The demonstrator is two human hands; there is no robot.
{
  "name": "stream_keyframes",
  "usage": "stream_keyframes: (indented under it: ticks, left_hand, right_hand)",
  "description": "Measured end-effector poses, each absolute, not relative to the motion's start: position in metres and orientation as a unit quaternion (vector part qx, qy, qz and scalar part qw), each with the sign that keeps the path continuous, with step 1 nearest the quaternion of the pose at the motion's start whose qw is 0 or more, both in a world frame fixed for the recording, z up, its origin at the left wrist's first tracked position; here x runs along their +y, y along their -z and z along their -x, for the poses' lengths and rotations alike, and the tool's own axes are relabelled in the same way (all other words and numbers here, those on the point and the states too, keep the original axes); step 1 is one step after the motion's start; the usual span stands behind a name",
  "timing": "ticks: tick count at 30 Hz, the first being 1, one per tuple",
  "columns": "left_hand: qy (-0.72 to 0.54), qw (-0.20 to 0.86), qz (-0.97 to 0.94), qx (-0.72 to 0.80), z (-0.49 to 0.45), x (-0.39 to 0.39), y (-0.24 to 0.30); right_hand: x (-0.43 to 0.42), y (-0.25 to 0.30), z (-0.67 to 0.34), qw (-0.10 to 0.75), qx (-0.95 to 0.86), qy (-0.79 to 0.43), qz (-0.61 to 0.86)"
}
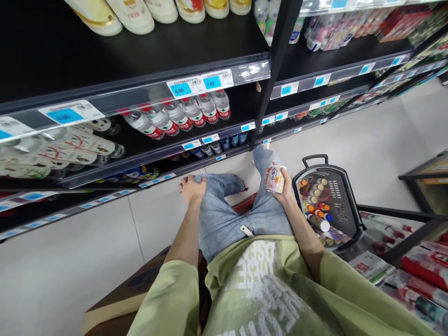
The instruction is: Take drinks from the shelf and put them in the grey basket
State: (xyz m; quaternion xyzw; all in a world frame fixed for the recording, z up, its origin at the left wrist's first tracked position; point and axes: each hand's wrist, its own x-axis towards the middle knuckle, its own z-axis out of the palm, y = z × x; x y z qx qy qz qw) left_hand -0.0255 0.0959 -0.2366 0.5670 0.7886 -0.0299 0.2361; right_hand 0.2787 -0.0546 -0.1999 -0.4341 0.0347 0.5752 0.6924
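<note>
Green shirt and jeans fill the foreground. My right hand [282,186] grips a small drink carton [275,178] beside the part-full basket [345,205]; my left hand [192,188] rests loosely curled and empty on my knee [219,184]. Judging by that, most stock remains unshelved.

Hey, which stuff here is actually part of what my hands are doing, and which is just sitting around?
In hand:
- right hand holding a small drink carton
- left hand resting on the knee
- basket of bottles beside the right hand

Just around:
- water bottles on the shelf
- price tags
- packets lower right
</note>
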Motion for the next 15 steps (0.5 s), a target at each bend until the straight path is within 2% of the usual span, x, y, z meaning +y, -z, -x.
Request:
stream_keyframes:
  ticks: [11, 15]
  left_hand:
    - [0.031, 0.231, -0.566, 0.791, 0.0245, 0.0985, 0.2371]
    - [0.024, 0.217, -0.575, 0.788, 0.0242, 0.0989, 0.2400]
  right_hand:
    - [-0.0532, 0.2046, -0.2725, 0.676, -0.065, -0.555, 0.480]
    - [-0.0532, 0.2030, -0.2749, 0.694, -0.093, -0.508, 0.502]
